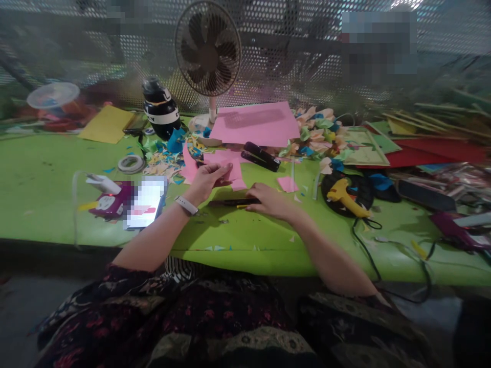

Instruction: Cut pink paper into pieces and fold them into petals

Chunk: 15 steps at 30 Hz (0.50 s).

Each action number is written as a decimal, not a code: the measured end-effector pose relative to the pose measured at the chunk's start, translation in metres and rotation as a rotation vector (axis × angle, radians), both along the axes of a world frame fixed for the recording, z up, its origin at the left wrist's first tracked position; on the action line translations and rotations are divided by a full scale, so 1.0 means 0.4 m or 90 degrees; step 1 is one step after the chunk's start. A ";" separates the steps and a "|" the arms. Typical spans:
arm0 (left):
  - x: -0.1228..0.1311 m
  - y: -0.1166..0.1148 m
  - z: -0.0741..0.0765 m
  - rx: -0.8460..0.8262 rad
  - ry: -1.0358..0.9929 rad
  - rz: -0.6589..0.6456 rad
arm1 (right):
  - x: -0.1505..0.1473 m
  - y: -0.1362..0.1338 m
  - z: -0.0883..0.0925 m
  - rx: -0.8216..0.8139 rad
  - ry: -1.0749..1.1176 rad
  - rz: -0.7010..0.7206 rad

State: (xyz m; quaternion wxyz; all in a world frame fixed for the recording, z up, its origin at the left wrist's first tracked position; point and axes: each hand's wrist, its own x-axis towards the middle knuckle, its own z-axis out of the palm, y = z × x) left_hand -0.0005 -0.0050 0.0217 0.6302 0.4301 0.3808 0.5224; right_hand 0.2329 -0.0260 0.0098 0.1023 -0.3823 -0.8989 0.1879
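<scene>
My left hand point(210, 179), with a pale band on its wrist, pinches a small piece of pink paper point(226, 174) between thumb and fingers. Beneath and behind it lie more pink paper pieces point(192, 164). To its right, my right hand point(264, 198) has its fingers closed on the handle end of dark scissors point(226, 203), which point left over the green table. Just beyond the hands rests a black stapler point(261, 156). A small pink scrap point(287, 184) lies right of the right hand.
A phone point(146, 202) and tape roll point(131, 163) lie left on the green table point(42, 204). Behind stand a black bottle point(161, 110) and fan point(208, 51); large pink paper point(257, 122) is beside them. A yellow glue gun point(347, 198) with trailing cord sits right.
</scene>
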 end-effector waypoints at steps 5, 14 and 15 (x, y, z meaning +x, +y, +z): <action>-0.005 0.008 -0.001 0.008 0.005 0.016 | 0.043 0.009 0.017 0.077 -0.011 -0.069; -0.024 0.032 -0.015 -0.012 -0.040 0.055 | 0.164 0.047 0.073 0.318 0.087 -0.278; -0.026 0.034 -0.016 -0.012 -0.044 0.057 | 0.169 0.046 0.078 0.323 0.098 -0.289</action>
